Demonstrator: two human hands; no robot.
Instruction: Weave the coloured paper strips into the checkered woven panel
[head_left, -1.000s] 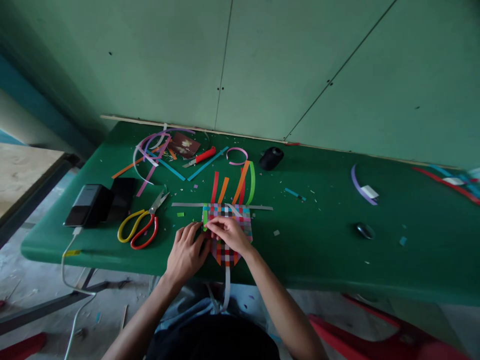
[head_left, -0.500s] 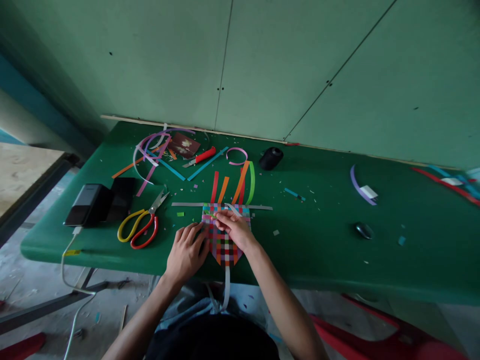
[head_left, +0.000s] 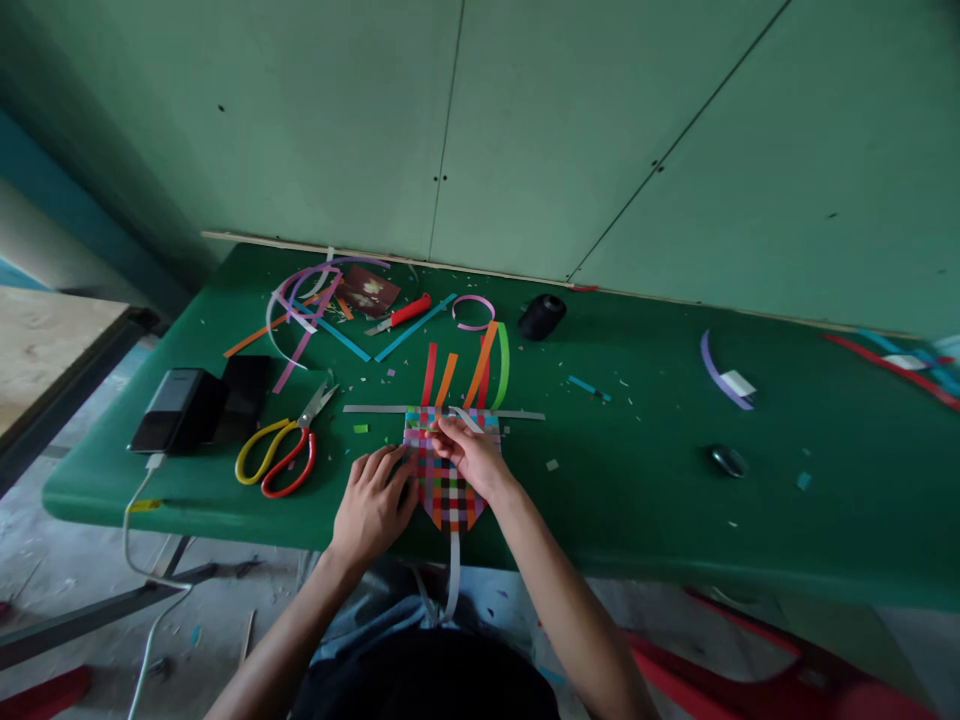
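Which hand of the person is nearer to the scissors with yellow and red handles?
Left. The left hand lies to the right of the scissors, at the left edge of the woven piece; the right hand is farther right, over the woven piece.

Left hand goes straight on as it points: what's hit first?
Probably the woven panel: the left hand lies at its left edge, though contact and height are hard to judge.

Smooth green covering, softly sheened, right across the bench [head_left: 637,510]! At its front edge, the woven piece [head_left: 452,490]: flat, smooth strips, paper or plastic, hard to tell. Towards the left edge, glossy black box [head_left: 176,405], then scissors [head_left: 303,422], bare metal blades, shiny plastic-looking handles!
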